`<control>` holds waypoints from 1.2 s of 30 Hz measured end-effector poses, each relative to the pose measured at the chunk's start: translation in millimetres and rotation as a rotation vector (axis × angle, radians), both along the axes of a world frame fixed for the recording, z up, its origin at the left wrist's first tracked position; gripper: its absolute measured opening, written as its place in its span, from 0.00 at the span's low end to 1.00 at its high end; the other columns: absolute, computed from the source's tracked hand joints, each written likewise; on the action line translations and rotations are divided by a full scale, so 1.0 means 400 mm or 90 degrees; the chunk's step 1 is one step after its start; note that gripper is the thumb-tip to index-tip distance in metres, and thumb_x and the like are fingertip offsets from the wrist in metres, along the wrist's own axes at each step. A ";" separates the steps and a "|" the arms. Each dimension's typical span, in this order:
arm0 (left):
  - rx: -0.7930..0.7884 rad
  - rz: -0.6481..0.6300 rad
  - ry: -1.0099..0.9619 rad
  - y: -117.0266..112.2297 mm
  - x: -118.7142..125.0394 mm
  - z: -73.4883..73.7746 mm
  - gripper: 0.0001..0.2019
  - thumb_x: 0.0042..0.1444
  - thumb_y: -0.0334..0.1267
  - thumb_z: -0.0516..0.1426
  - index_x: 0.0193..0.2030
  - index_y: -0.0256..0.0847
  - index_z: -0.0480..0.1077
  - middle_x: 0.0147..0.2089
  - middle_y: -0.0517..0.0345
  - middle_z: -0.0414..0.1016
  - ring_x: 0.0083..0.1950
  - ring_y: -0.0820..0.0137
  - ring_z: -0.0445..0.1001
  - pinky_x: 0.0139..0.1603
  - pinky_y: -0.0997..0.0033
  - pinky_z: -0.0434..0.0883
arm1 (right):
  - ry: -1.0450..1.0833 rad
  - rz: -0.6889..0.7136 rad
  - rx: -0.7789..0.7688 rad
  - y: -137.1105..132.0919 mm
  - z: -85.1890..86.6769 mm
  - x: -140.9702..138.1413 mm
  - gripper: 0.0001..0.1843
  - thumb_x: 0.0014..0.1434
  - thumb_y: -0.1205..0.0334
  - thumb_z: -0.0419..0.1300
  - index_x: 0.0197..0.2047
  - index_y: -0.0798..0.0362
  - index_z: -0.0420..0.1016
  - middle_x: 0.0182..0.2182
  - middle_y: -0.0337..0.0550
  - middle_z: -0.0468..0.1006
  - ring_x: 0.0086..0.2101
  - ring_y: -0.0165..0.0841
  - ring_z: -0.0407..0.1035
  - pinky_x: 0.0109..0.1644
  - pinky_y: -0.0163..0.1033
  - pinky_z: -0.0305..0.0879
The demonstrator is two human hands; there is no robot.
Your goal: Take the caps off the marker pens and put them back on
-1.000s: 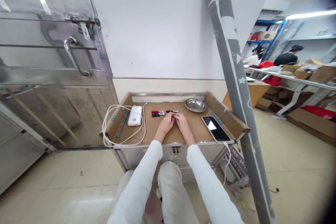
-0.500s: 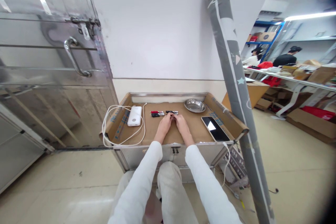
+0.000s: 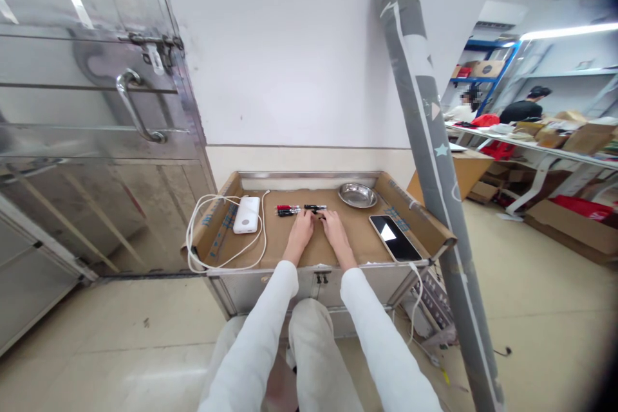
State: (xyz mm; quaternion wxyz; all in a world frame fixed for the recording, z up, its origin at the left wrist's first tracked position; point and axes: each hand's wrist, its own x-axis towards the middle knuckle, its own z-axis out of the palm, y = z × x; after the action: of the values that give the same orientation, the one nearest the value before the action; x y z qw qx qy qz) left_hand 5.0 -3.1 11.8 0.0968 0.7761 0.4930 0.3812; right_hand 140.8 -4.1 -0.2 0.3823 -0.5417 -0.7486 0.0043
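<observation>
My left hand (image 3: 301,229) and my right hand (image 3: 335,230) lie low over the brown cardboard surface (image 3: 275,241), fingertips close together. Their fingers are bent in around the ends of a small dark pen; much of it is hidden by the fingers. Just beyond my fingertips lies a black pen (image 3: 315,207) with a clear part. To the left of it, several pens (image 3: 288,210), red and black, lie side by side next to my left fingertips.
A white power bank (image 3: 246,215) with a looped white cable (image 3: 193,232) sits at left. A round metal dish (image 3: 357,195) stands at back right, with a phone (image 3: 394,238) in front of it. A grey patterned roll (image 3: 425,96) leans against the wall. Two people sit far right.
My hands have parted slightly, and a dark pen now shows between the fingertips, close to the black pen behind. The other things lie where they were.
</observation>
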 end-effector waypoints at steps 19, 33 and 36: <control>0.037 0.044 0.102 0.005 0.003 -0.008 0.08 0.60 0.28 0.47 0.39 0.36 0.67 0.42 0.47 0.69 0.46 0.64 0.70 0.51 0.61 0.67 | -0.103 -0.101 -0.040 -0.023 0.020 -0.007 0.17 0.56 0.75 0.46 0.42 0.56 0.73 0.41 0.50 0.72 0.44 0.38 0.61 0.52 0.40 0.56; 0.054 0.054 0.117 0.008 0.002 -0.019 0.10 0.58 0.26 0.47 0.42 0.35 0.66 0.44 0.46 0.68 0.48 0.63 0.69 0.53 0.59 0.66 | -0.099 -0.082 -0.035 -0.014 0.015 -0.003 0.15 0.60 0.72 0.47 0.40 0.54 0.74 0.39 0.48 0.73 0.41 0.37 0.63 0.50 0.39 0.58; 0.058 0.057 0.125 0.005 0.003 -0.016 0.10 0.59 0.27 0.46 0.42 0.35 0.67 0.43 0.46 0.68 0.48 0.63 0.69 0.52 0.59 0.66 | -0.088 -0.072 -0.037 -0.010 0.017 -0.002 0.15 0.60 0.73 0.46 0.39 0.54 0.74 0.39 0.47 0.73 0.41 0.36 0.64 0.49 0.38 0.58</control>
State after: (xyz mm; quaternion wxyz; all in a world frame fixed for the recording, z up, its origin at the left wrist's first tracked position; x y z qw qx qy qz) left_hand 6.4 -1.1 5.5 -0.0045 0.7905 0.5164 0.3292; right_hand 140.0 -8.0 6.7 0.3135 -0.5929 -0.7410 -0.0325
